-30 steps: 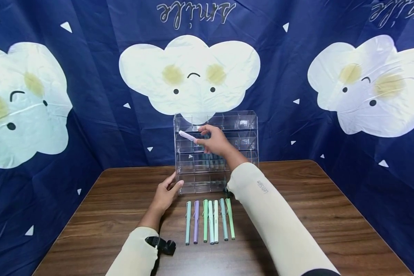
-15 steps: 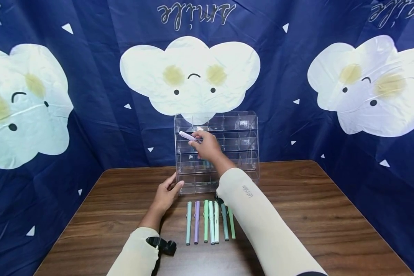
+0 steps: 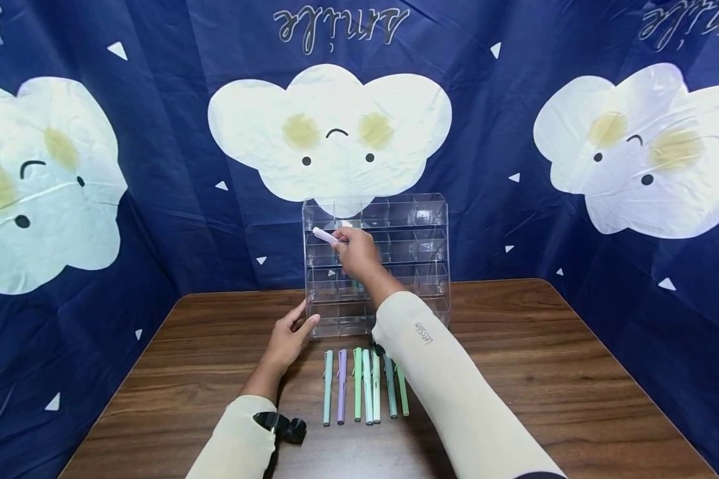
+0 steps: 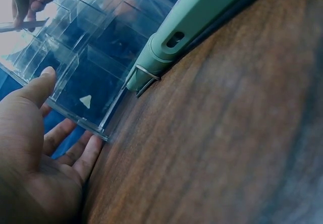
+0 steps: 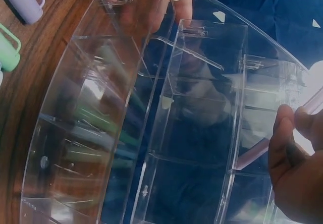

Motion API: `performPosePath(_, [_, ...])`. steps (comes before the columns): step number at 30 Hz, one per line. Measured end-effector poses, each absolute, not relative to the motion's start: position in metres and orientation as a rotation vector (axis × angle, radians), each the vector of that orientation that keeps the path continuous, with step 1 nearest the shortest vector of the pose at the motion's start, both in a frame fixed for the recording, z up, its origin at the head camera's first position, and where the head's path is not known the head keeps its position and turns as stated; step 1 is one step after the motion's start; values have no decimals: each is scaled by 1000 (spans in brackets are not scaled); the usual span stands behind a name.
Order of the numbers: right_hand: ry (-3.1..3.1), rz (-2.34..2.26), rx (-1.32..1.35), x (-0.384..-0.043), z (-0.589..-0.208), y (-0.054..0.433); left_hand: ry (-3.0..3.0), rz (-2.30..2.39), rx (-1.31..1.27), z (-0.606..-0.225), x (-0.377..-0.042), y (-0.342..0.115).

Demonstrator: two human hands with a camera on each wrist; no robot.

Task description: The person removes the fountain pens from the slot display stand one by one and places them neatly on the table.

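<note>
A clear tiered rack (image 3: 403,251) with divided compartments stands on the table. My left hand (image 3: 286,339) holds its lower left side, thumb at the front edge and fingers along the outer side, as the left wrist view shows. In front of the rack's upper left tiers, my right hand (image 3: 358,254) pinches a pale lilac pen (image 3: 324,235) between thumb and fingers. The pen lies nearly level, one end pointing left. A pinkish strip (image 5: 252,154) shows through the plastic in the right wrist view; I cannot tell if it is a reflection.
Several capped pens lie side by side before the rack, among them a purple pen (image 3: 341,386) and a green pen (image 3: 357,384). My right sleeve (image 3: 431,352) partly covers the rightmost ones. Behind the wooden table (image 3: 216,352) hangs a blue cloth (image 3: 479,219) with clouds.
My right hand has lowered slightly and shifted left, and its fingers have closed in on the lilac pen. The right forearm moved left over the rightmost pens. My left hand stays put.
</note>
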State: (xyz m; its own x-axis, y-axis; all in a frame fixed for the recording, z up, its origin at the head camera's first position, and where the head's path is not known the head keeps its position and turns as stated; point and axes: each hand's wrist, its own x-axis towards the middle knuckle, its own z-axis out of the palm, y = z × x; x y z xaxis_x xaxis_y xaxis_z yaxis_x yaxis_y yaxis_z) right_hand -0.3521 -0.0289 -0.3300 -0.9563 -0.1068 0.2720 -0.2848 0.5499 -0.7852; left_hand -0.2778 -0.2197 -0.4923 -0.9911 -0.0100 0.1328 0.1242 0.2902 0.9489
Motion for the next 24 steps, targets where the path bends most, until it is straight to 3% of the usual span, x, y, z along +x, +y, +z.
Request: performPosePath(24, [-2293, 1535, 520, -342, -276, -11, -2421, -1790, -133, -493, -277, -220])
